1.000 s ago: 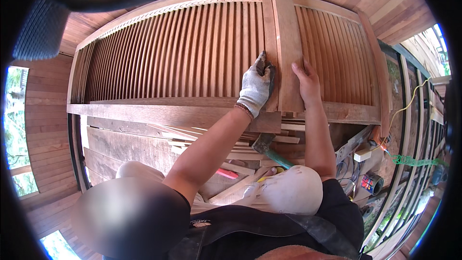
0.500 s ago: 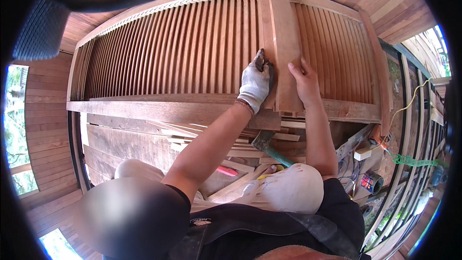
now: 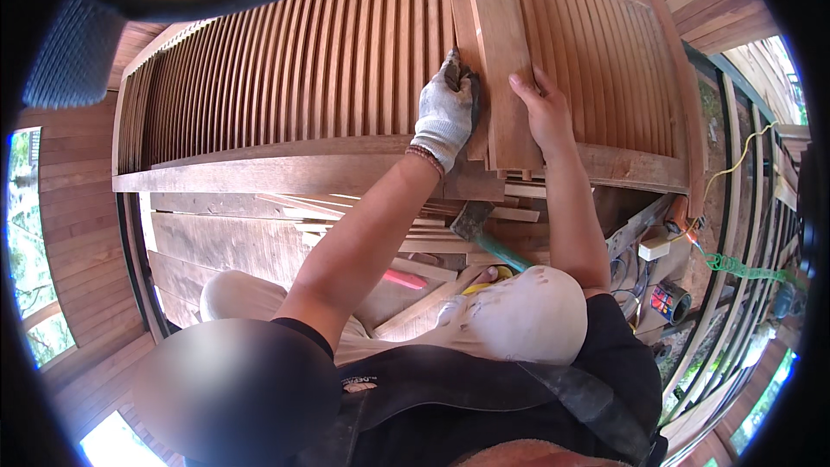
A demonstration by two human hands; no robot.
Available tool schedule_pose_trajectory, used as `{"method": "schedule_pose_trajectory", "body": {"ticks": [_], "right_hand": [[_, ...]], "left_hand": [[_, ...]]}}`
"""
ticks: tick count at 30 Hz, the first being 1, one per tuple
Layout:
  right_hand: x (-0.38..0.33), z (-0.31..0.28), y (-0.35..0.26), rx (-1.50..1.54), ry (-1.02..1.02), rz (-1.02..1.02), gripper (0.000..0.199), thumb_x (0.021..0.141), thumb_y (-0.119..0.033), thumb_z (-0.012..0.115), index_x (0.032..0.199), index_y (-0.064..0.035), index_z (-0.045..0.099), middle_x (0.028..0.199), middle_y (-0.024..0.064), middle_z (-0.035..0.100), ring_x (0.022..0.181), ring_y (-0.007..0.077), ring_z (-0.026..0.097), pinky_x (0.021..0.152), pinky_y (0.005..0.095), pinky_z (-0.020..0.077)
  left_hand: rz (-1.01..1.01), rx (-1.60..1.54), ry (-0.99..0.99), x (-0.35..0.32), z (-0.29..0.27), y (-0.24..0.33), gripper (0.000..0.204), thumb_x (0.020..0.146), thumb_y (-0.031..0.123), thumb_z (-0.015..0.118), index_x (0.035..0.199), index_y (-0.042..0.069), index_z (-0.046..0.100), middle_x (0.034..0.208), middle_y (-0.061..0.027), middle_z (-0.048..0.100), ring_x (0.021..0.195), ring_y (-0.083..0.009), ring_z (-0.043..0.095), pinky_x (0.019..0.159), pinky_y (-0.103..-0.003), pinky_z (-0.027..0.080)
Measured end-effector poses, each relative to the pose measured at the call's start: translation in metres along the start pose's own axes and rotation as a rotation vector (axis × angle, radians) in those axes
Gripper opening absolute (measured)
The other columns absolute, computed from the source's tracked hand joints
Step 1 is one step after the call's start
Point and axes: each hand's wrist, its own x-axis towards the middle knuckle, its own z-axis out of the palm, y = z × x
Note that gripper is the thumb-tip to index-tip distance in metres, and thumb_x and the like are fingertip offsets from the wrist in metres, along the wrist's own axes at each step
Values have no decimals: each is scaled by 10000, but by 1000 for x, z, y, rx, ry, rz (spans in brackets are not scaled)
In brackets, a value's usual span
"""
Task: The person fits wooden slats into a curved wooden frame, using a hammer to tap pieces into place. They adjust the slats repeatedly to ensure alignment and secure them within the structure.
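A long louvred wooden panel point(image 3: 294, 78) with many upright slats lies across the view in front of me. A wide flat board point(image 3: 501, 60) crosses it right of the middle, with a narrower wooden strip point(image 3: 467, 22) along its left side. My left hand point(image 3: 447, 112), in a white and grey work glove, is closed around the left edge of that strip, its fingertips partly hidden. My bare right hand point(image 3: 546, 111) holds the wide board's right edge, thumb on top and the other fingers mostly hidden beside it.
Below the panel lie loose wood strips point(image 3: 406, 233), a hammer-like tool with a green handle point(image 3: 501, 252) and a red object point(image 3: 405, 279). At the right are a can point(image 3: 670, 303), an orange tool point(image 3: 677, 214), a yellow cord point(image 3: 735, 169) and open floor framing point(image 3: 743, 294).
The panel, boards and both hands sit higher in the picture, as the whole view has shifted. Both hands keep about the same places on the boards.
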Motion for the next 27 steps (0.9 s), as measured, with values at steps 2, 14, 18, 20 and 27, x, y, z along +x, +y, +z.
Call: {"method": "schedule_pose_trajectory", "body": {"ticks": [2, 14, 18, 20, 27], "right_hand": [[3, -4, 8, 16, 21, -1, 647, 927, -289, 724, 1420, 65, 498, 1263, 147, 654, 1190, 179, 593, 1009, 299, 444], [16, 4, 13, 15, 5, -42, 713, 922, -277, 732, 1430, 126, 434, 1296, 190, 634, 1175, 220, 613, 1002, 309, 460], [26, 10, 15, -56, 71, -20, 668, 934, -264, 726, 1437, 86, 460, 1310, 170, 628, 1208, 201, 589, 1043, 303, 433], [21, 20, 4, -88, 75, -33, 672, 933, -258, 721, 1444, 84, 450, 1310, 188, 629, 1206, 218, 598, 1033, 314, 444], [25, 25, 14, -80, 64, -64, 641, 940, -232, 697, 1448, 71, 449, 1306, 207, 631, 1199, 239, 612, 1014, 331, 465]], "left_hand": [[-30, 39, -29, -5, 0, 9, 516, 954, 89, 571, 1460, 37, 483, 1249, -213, 666, 1161, -324, 651, 985, -355, 504], [-37, 44, -82, 12, 6, -40, 503, 985, 125, 546, 1477, 58, 467, 1317, -196, 635, 1236, -326, 605, 1042, -347, 466], [-147, 42, -116, 14, 1, -15, 465, 1016, 69, 542, 1473, 20, 471, 1324, -111, 647, 1211, -165, 597, 1026, -250, 446], [-165, -38, -88, 13, -3, -8, 465, 1022, 118, 560, 1471, 29, 478, 1319, -115, 653, 1210, -169, 599, 1018, -256, 451], [-155, 10, -67, 9, -11, -10, 505, 976, -32, 477, 1474, 52, 476, 1363, -175, 618, 1247, -251, 607, 1042, -302, 462]]}}
